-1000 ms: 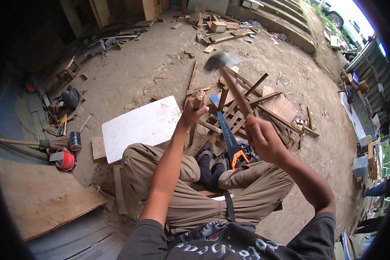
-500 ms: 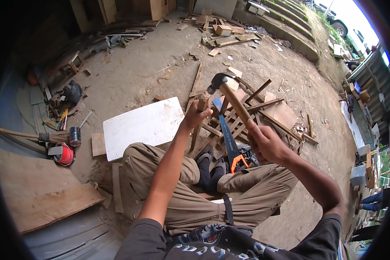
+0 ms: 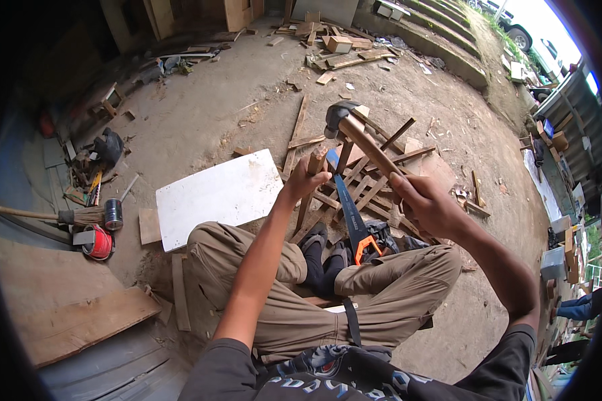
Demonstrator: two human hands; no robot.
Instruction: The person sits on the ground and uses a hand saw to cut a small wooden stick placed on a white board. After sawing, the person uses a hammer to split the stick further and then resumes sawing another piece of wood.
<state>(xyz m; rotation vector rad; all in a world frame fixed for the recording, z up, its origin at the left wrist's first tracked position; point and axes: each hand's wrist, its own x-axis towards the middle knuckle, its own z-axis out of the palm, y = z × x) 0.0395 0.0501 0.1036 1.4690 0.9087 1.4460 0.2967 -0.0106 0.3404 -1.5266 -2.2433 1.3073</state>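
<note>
Left hand [image 3: 304,182] gripping upright wooden stick [image 3: 312,180], right hand [image 3: 423,204] clenched on raised hammer [image 3: 354,134], handsaw [image 3: 349,217] below

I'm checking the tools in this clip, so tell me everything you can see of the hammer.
The hammer has a dark metal head at its upper left end and a pale wooden handle that slants down to the right. The right hand grips the lower end of the handle. The head hangs in the air just above and right of the upright wooden stick, which the left hand holds, and does not touch it. Below lie scrap slats and a blue handsaw.
</note>
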